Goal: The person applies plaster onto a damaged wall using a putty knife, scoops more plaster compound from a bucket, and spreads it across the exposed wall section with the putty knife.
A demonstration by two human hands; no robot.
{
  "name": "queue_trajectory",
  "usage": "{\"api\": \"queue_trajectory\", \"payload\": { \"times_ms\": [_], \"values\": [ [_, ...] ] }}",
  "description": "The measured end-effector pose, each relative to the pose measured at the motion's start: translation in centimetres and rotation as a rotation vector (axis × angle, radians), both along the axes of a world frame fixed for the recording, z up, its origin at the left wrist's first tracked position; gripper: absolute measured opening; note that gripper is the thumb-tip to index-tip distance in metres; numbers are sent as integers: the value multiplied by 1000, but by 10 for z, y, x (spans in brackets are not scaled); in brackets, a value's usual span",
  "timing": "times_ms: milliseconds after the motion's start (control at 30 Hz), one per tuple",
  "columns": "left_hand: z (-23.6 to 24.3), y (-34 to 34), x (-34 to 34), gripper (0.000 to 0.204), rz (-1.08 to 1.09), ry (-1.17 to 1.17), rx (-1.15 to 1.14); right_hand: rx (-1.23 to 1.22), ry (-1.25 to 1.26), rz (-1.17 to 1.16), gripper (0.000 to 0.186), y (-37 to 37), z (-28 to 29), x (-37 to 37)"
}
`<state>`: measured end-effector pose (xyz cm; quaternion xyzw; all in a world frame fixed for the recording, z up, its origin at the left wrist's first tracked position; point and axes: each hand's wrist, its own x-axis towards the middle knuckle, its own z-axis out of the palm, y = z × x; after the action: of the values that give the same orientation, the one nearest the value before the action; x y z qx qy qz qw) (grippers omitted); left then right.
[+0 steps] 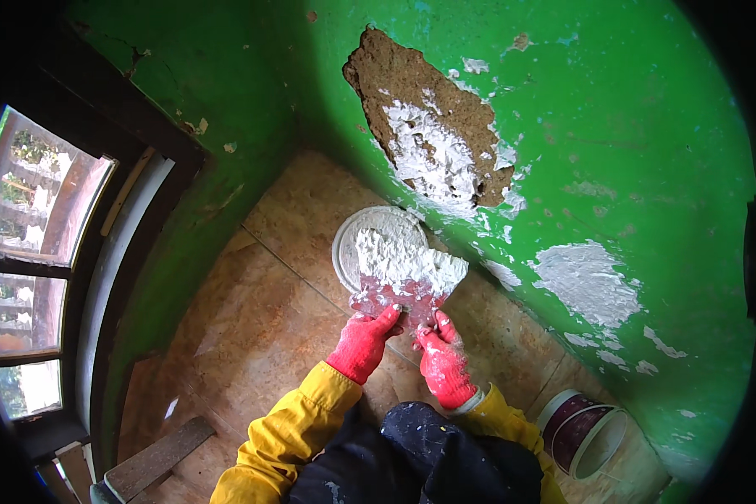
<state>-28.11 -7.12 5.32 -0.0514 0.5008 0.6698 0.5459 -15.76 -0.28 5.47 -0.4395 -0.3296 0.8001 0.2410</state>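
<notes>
My left hand (363,346), in a red knitted glove, is closed on the near edge of a reddish putty knife (376,300). Beside it my right hand (445,363), gloved alike and smeared with white, pinches the reddish blade's right part; whether this is a second putty knife I cannot tell. A thick heap of white plaster (407,260) lies along the far side of the blade. Beyond and partly below is a round white lid (344,252) on the floor, partly hidden by the plaster.
Ahead, the green wall (647,151) has a broken brown hollow (445,84) partly filled with white plaster, and a white patch (588,281) farther right. A bucket (573,433) lies or leans at lower right. On the left are a window (25,202) and a wooden board (161,458).
</notes>
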Motion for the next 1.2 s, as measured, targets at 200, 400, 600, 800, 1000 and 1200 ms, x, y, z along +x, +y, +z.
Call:
{"api": "queue_trajectory", "payload": {
  "times_ms": [200,400,600,800,1000,1200],
  "values": [
    [21,10,7,24,17,79,46,444,-159,148,51,6,13,15],
    [44,17,13,26,31,104,75,923,-491,227,63,11,43,27],
    [69,18,18,25,23,206,3,1359,-637,335,60,15,79,20],
    [75,18,8,25,87,100,101,896,-431,177,64,9,73,21],
    [102,12,-8,23,-86,282,-21,1848,-857,516,54,19,122,-8],
    [141,12,-16,27,-90,657,-111,1917,-881,700,35,13,136,-31]
  ]
}}
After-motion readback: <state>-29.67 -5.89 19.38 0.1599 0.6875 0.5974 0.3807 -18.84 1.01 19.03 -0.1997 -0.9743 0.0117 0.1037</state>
